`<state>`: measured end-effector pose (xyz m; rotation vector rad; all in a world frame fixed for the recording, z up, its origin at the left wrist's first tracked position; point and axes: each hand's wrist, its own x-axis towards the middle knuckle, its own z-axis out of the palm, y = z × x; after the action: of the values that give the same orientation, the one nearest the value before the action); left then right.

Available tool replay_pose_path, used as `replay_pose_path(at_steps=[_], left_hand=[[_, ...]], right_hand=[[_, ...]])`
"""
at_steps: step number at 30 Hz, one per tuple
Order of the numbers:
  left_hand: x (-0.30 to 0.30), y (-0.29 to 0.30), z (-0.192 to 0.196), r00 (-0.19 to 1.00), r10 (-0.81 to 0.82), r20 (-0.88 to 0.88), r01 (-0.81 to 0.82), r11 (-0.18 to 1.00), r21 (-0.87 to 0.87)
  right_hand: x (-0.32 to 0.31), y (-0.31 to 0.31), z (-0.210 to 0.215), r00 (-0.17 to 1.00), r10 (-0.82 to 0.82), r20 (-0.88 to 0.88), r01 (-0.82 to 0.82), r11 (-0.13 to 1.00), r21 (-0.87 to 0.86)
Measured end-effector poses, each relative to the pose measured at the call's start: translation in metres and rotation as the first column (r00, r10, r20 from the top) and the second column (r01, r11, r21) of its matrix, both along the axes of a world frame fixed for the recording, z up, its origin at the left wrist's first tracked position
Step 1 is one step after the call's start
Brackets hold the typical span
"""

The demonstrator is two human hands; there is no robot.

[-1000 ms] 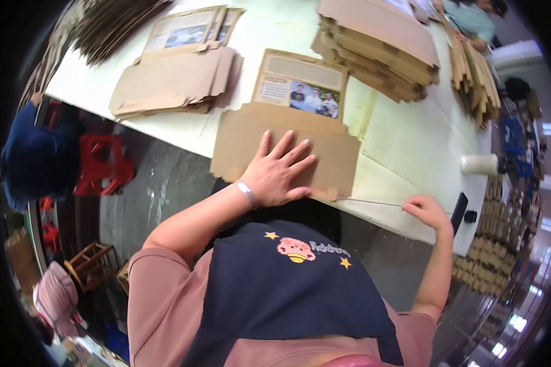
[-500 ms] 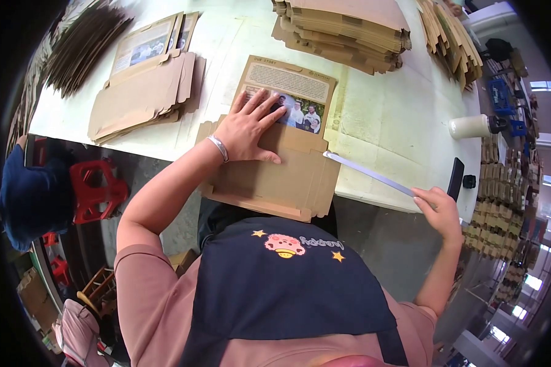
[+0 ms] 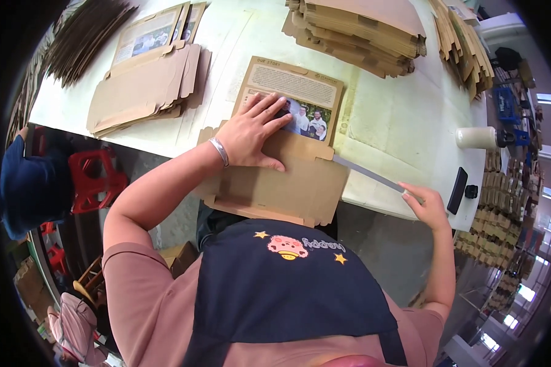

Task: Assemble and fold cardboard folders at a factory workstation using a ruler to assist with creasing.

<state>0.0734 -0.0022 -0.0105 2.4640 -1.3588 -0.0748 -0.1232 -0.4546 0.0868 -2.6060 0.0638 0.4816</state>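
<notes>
Grey strip (image 3: 373, 175), long axis slanted, pointing up-left from right fingers (image 3: 417, 193)

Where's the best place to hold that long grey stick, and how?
I'd pinch the grey stick near its right end, coming from the right as the right hand does: it's long and thin, and its other end seems to reach the cardboard.

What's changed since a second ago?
The open carton slid toward the person, overhanging the table more. The left hand moved from the plain panel to the printed panel; the far end of the grey strip moved up the carton's right side. Unchanged: right hand gripping the strip; pale bottle on the table.
</notes>
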Motion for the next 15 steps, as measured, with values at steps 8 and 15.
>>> replay_pose_path(at_steps=[8,15], left_hand=[[0.002,-0.004,0.003,0.999,-0.035,-0.031,0.035,0.999,-0.02],[0.003,-0.008,0.001,0.997,-0.081,0.014,0.082,0.993,-0.08]], right_hand=[[0.05,0.057,-0.044,0.989,0.097,0.109,-0.104,0.993,0.054],[0.062,0.084,-0.069,0.957,0.148,0.25,-0.18,0.977,0.112]])
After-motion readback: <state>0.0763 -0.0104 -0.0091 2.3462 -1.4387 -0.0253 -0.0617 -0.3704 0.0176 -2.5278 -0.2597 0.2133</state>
